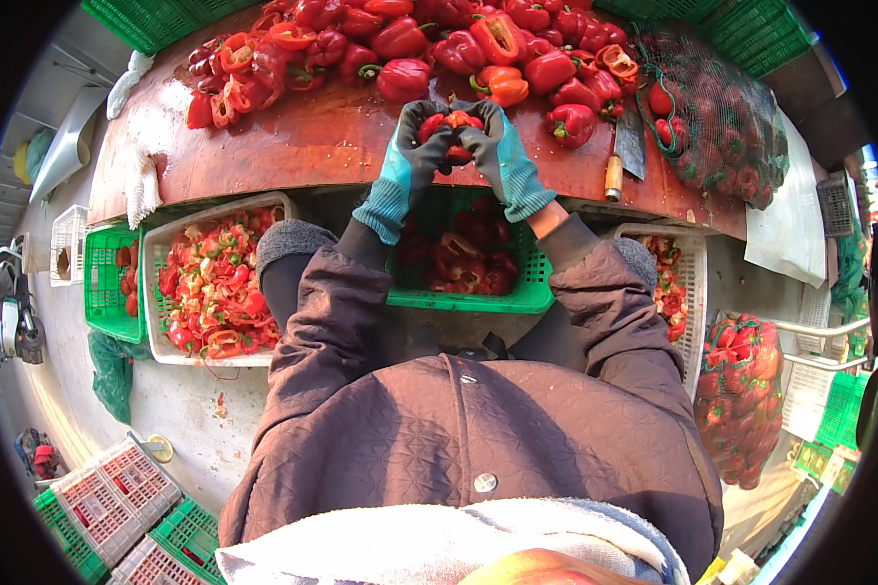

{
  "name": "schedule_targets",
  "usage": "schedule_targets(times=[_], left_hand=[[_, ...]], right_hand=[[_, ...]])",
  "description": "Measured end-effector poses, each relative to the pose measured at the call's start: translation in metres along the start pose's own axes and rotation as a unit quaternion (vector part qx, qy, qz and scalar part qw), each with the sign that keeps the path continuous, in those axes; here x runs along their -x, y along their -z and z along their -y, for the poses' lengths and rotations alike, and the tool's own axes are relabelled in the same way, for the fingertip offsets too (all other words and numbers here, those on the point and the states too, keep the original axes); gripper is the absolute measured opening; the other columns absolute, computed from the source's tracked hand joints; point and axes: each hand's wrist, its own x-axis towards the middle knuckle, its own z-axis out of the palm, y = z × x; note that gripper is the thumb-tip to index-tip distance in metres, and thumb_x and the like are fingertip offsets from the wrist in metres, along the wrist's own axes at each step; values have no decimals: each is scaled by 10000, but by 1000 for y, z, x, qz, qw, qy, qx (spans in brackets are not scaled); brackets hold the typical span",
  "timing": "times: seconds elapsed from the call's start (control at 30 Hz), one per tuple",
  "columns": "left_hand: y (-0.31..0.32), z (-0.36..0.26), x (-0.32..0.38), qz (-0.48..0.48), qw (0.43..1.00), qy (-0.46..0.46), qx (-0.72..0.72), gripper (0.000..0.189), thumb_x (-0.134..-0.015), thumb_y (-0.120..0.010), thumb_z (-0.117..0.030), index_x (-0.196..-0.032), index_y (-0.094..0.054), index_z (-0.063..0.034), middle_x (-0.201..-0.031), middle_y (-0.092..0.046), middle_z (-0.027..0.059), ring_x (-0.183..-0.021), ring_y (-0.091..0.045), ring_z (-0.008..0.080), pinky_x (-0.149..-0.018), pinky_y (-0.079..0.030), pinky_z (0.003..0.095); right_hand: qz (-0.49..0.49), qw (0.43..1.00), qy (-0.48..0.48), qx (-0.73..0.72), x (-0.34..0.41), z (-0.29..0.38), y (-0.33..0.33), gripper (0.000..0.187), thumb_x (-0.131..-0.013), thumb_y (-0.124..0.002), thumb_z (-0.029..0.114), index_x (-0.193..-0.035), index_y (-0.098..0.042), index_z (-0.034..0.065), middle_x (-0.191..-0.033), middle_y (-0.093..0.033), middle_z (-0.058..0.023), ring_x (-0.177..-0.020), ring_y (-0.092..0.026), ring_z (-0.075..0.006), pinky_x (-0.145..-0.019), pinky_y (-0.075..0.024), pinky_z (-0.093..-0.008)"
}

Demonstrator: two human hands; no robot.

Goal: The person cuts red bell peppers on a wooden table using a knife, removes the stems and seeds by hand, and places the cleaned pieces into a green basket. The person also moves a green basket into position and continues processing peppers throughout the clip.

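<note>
Both of my hands wear teal gloves with dark coated palms and fingers. My left hand [415,142] and my right hand [496,142] grip one red bell pepper [450,123] between them, over the near edge of the reddish table [285,157]. Its upper part looks broken apart, and the fingers cover much of it. Just beyond the gloves lies a heap of red bell peppers [402,79], some whole and some cut open. Below my wrists, between my knees, a green plastic crate [475,301] holds opened peppers in shadow.
A cleaver [622,157] with a wooden handle lies right of my hands. Beside it slumps a green mesh sack of peppers [732,139]. A white crate of pepper scraps [216,281] stands left, another white crate [691,307] right. A filled mesh sack [739,409] stands nearby.
</note>
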Motion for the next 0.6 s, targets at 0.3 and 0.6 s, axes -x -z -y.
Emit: schedule_targets(times=[0.3, 0.6], left_hand=[[9, 23, 19, 8, 973, -16, 230, 118, -979, -525, -115, -1091, -543, -83, -961, -593, 72, -832, -609, 145, -620, -491, 222], [-36, 42, 67, -211, 968, -62, 124, 90, -933, -555, -2, -989, -576, -70, -972, -589, 30, -870, -582, 130, -758, -499, 266]], right_hand=[[40, 954, -97, -282, 3, 6, 16, 297, -909, -591, 66, -1196, -539, 11, -1083, -628, -85, -925, -653, -185, -787, -577, -347], [-110, 925, -240, -272, 14, -17, 10, 180, -897, -598, 32, -1077, -592, 34, -997, -662, -108, -840, -677, -216, -676, -592, -404]])
